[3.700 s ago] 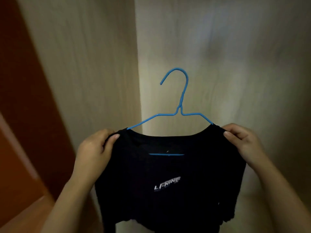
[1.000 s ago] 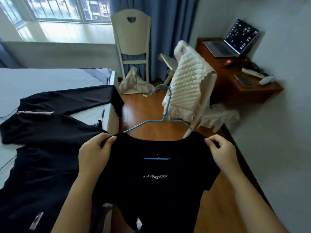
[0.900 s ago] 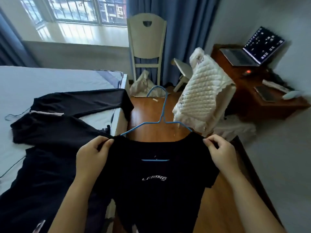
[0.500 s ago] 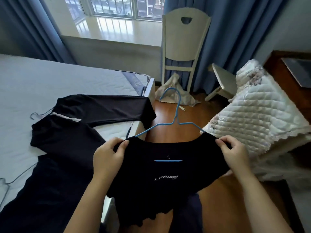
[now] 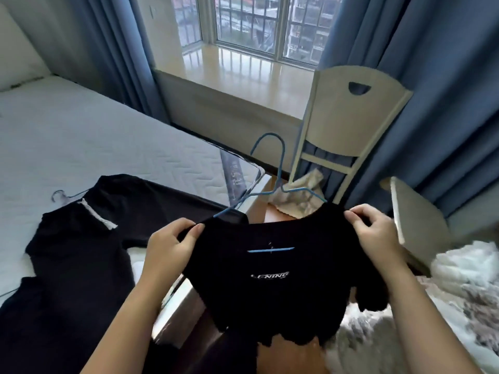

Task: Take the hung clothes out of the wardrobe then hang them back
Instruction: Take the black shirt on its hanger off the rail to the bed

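Note:
A black T-shirt (image 5: 272, 300) with a white chest logo hangs on a blue wire hanger (image 5: 280, 168), held up in front of me over the floor beside the bed. My left hand (image 5: 170, 247) pinches the shirt's left shoulder and my right hand (image 5: 375, 233) pinches its right shoulder. The hanger's hook points up and away. Other black clothes (image 5: 73, 255) lie spread flat on the bed at my left, one on a grey hanger (image 5: 60, 197). The wardrobe is out of view.
A white mattress (image 5: 94, 136) fills the left. A cream chair (image 5: 348, 122) stands ahead by blue curtains (image 5: 445, 85) and the window sill (image 5: 243, 68). A crumpled cloth (image 5: 299, 198) lies at its foot. A white quilted cover (image 5: 459, 287) is at the right.
I turned from the wardrobe interior to the room, then swung left toward the bed and window. The desk and laptop left the view. Both hands keep holding the shirt's shoulders.

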### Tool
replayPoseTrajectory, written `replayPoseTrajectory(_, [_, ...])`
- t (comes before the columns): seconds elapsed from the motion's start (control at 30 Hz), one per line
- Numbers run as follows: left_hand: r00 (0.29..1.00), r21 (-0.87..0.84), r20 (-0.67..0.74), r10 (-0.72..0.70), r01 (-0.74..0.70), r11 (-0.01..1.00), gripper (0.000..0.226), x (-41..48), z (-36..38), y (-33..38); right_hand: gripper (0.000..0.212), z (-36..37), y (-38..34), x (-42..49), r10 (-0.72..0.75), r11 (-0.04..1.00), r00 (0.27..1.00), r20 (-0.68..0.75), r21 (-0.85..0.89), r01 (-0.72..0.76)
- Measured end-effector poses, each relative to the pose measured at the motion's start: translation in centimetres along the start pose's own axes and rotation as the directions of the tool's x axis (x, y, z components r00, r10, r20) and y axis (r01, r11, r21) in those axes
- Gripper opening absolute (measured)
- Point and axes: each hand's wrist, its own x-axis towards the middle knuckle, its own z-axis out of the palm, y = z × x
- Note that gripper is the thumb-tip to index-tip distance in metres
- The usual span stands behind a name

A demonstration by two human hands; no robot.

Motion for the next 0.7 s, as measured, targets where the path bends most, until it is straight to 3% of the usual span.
replayPoseTrajectory(0.2, [0.981, -0.084, -0.138, -0.135, 0.125, 0.989, 0.02, 10.1, 3.3, -1.5, 0.015, 4.9, -1.7, 14.7, -0.195, 0.977, 0.969, 0.154, -0.059, 0.206])
replayPoseTrajectory(0.4, [0.925, -0.114, -0.288, -0.247, 0.223, 0.968, 0.017, 19.9, 4.5, -1.7, 0.031, 11.5, -4.7, 28.2, -0.249, 0.958, 0.91, 0.33, -0.052, 0.281])
replayPoseTrajectory(0.5, [0.884, -0.108, -0.365, -0.291, 0.27, 0.957, 0.018, 22.4, 4.4, -2.0, 0.024, 14.9, -6.0, 32.9, -0.285, 0.946, 0.864, 0.416, -0.024, 0.323])
replayPoseTrajectory(0.7, [0.761, -0.102, -0.522, -0.386, 0.393, 0.914, 0.017, 25.0, 4.1, -2.0, 0.035, 22.1, -8.8, 39.9, -0.385, 0.902, 0.711, 0.589, 0.077, 0.425])
